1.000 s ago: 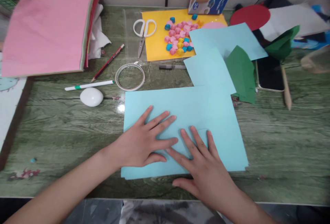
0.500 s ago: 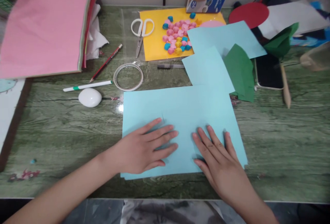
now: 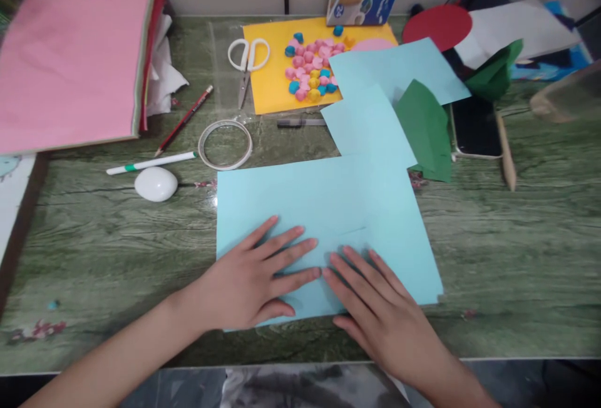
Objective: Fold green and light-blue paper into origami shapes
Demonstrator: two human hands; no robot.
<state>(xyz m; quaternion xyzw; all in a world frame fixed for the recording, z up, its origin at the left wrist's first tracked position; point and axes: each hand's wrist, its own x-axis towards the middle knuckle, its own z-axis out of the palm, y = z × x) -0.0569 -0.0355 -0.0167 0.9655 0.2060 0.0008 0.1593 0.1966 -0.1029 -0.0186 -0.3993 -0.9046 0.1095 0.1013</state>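
A large light-blue paper sheet lies flat on the green wood-grain table in front of me. My left hand rests flat on the sheet's lower left part, fingers spread and pointing right. My right hand lies flat on the sheet's lower middle, fingers stretched up and to the left. The fingertips of both hands almost meet near the sheet's centre. Neither hand holds anything.
Behind the sheet lie more blue paper, green paper, a tape ring, a white egg-shaped object, a pen, a pencil, scissors, a yellow sheet with several small coloured pieces, a phone and a pink paper stack.
My right hand slid right across the sheet, then back left until its fingertips are close to my left hand's. The left hand stayed pressed on the paper.
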